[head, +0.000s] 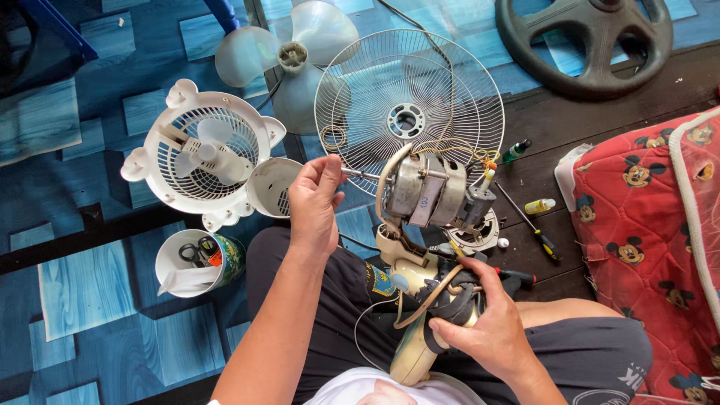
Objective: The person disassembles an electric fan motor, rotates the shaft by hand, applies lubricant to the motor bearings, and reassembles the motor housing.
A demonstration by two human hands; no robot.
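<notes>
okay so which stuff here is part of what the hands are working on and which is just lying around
In hand: fan motor, its shaft pinched by the left hand, cream fan neck gripped by the right hand.
Lying about: wire guard, clear blade, small white fan, cup, screwdriver, black wheel.

Floor mat (90, 285): blue, block pattern in light and dark shades. Small fan (201, 154): white. Wire fan guard (409, 105): white. Fan blade (292, 56): translucent pale grey. Motor (424, 191): silver metal; wires (469, 154) yellow. Fan body (412, 330): cream. Cushion (645, 225): red, cartoon-mouse print. Steering wheel (592, 41): black. Shorts (345, 315): dark grey.
</notes>
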